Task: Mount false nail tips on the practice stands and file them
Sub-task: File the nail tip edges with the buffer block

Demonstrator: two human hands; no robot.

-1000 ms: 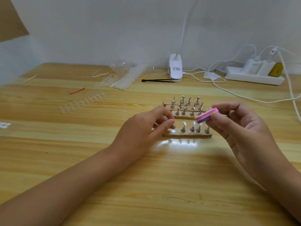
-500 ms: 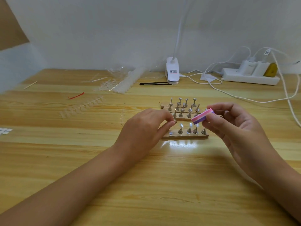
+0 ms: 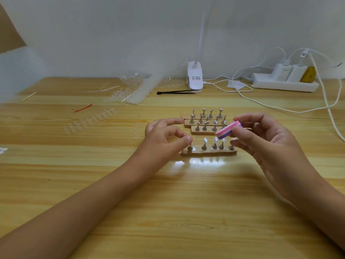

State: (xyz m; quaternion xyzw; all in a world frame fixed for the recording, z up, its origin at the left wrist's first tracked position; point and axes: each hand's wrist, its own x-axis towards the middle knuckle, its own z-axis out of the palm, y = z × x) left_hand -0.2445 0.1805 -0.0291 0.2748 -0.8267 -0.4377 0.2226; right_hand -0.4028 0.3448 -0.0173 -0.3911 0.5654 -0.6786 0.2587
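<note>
Head camera view: the nearest practice stand strip is lying on the wooden bench between the two hands, carrying five small metal stands. Clear nail tips are sitting on the middle stands, pale and hard to make out against the glare. The left hand is covering the top of the leftmost stand, so it is unclear whether a tip is mounted there. Its fingers are curling loosely, thumb tip touching that stand; whether they are pinching anything cannot be told. The right hand is pinching a pink and purple file block between thumb and forefinger, holding it in the air just above the right end of the strip and hiding part of the rear strips behind it.

Compared with half a second ago, the left forefinger is now lifting away from the thumb and pointing toward the rear strips; the file block is staying in the same hold.

Farther out, clear tip sprues, a red strip and black tweezers are lying on the bench. A white lamp clip is bearing a label too small to read, and a cable tag above the power strip is likewise illegible. Both forearms are running out of the bottom edge.
</note>
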